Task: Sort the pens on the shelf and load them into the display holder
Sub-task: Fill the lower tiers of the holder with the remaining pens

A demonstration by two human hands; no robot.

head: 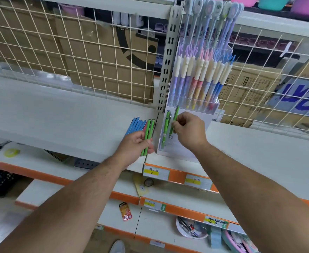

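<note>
Forearms (80, 196): both reaching up toward the shelf (58, 114).
Left hand (136, 143): curling round a bunch of green pens (147, 136), gripping them at the shelf edge, just left of the holder (179, 152).
Right hand (189, 131): pinching a single pen (175, 119), green and tilted, at the holder's lower front tier.
Slotted pens (165, 132): standing in that tier, green.
Blue pens (135, 125): lying side by side on the shelf behind the left hand.

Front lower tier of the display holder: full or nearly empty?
Nearly empty, as far as visible: lower tier of the display holder has only a few green pens upright at its left end; the right hand covers part.
</note>
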